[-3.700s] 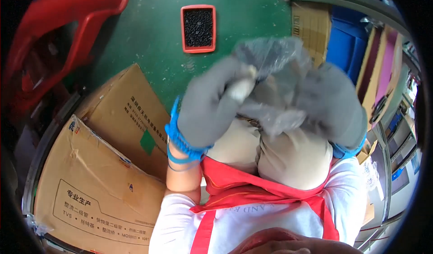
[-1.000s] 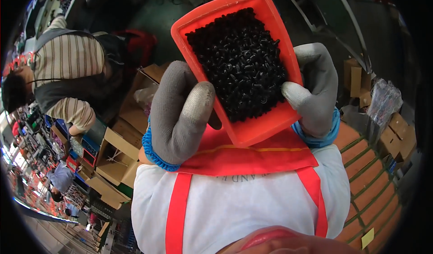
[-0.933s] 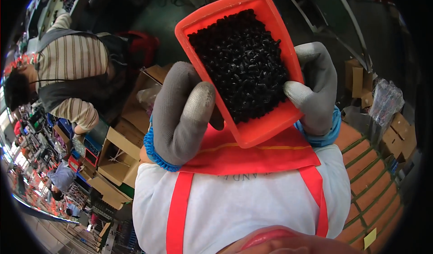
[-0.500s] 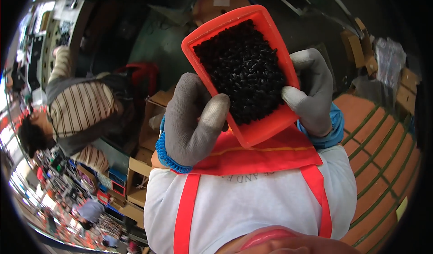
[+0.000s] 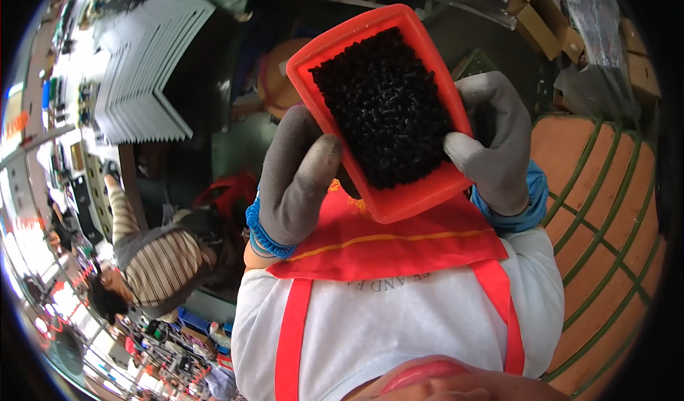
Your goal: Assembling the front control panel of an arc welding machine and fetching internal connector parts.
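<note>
A red plastic bin (image 5: 420, 196) is held up, tilted, in front of my chest. Small black parts (image 5: 381, 109), too small to name surely, fill most of it. My right hand (image 5: 499, 141), in a grey glove with pale fingertips, grips the bin's right side, thumb over the rim and the other fingers partly hidden. My left hand (image 5: 291, 180), gloved too, is curled against the bin's left side. Its thumb lies by the outer edge, and some of its fingertips are out of sight behind the wall. A blue coiled band (image 5: 265, 226) circles my left wrist.
Stacked grey angled panels (image 5: 153, 66) stand at the far left. A co-worker in a striped top (image 5: 160, 265) is on the left beside a crowded bench. Open cardboard boxes (image 5: 534, 23) and clear plastic wrap (image 5: 595, 23) lie far right, behind a brown surface with green bars (image 5: 570, 158).
The surroundings have shifted in view, bringing more of the grey panels into sight. My left thumb has slid off the bin's rim to its outer side. The right hand keeps its grip.
</note>
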